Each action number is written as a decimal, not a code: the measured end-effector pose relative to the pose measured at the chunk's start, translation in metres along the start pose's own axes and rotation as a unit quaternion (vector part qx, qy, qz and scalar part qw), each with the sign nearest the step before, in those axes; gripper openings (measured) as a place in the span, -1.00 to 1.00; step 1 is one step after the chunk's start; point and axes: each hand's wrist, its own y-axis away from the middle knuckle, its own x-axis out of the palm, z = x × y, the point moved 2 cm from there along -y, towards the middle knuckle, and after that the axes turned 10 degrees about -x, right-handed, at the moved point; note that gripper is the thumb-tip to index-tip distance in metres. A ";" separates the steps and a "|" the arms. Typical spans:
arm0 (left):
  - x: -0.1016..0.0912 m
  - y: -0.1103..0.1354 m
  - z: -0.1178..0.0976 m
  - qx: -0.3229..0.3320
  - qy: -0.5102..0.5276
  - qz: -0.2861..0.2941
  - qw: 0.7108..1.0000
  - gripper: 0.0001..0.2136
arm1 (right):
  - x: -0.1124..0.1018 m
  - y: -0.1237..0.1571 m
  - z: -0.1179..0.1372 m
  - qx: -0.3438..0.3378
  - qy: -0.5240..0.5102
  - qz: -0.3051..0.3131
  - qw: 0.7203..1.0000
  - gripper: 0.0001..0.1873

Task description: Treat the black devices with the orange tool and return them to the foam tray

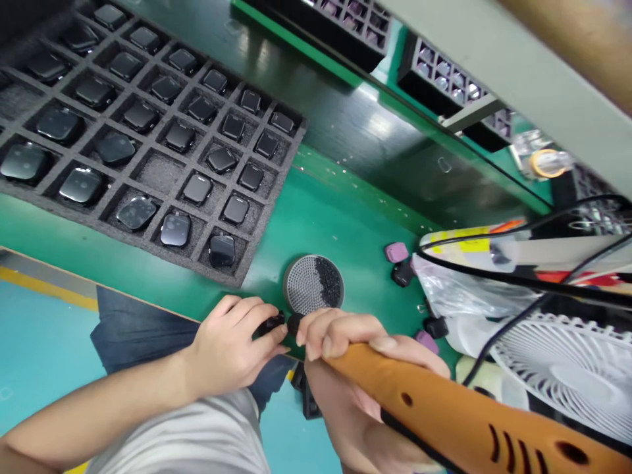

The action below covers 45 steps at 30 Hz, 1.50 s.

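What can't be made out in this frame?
Head view:
- Small black item in the left hand: fingers hide most of it, so its kind is unclear.
- Orange tool: the right hand covers its front part; the lower right edge cuts off its rear.
- Foam tray: the left and top edges cut it off.
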 end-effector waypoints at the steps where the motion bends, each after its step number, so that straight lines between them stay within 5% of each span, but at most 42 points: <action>1: 0.000 0.000 0.000 -0.001 -0.003 0.000 1.000 -0.85 | -0.001 -0.002 0.000 0.002 -0.005 -0.007 1.000 -0.46; 11: -0.006 0.005 0.005 0.060 -0.010 0.075 0.995 -0.72 | -0.033 -0.020 -0.025 -0.074 -0.038 -0.122 0.989 -0.49; 15: -0.003 0.003 0.002 0.013 -0.031 0.018 0.999 -0.82 | -0.029 -0.018 -0.028 -0.072 -0.036 -0.127 0.989 -0.49; 24: -0.002 0.005 0.004 0.031 0.007 0.043 0.999 -0.77 | -0.028 -0.019 -0.031 -0.073 -0.023 -0.120 0.990 -0.48; 33: -0.001 0.003 0.001 0.027 -0.006 0.014 1.000 -0.79 | -0.011 -0.010 0.011 -0.020 0.000 -0.090 0.996 -0.47; 45: -0.002 0.001 0.002 0.026 -0.004 0.011 1.000 -0.74 | -0.006 0.001 -0.001 -0.018 0.003 -0.064 0.998 -0.34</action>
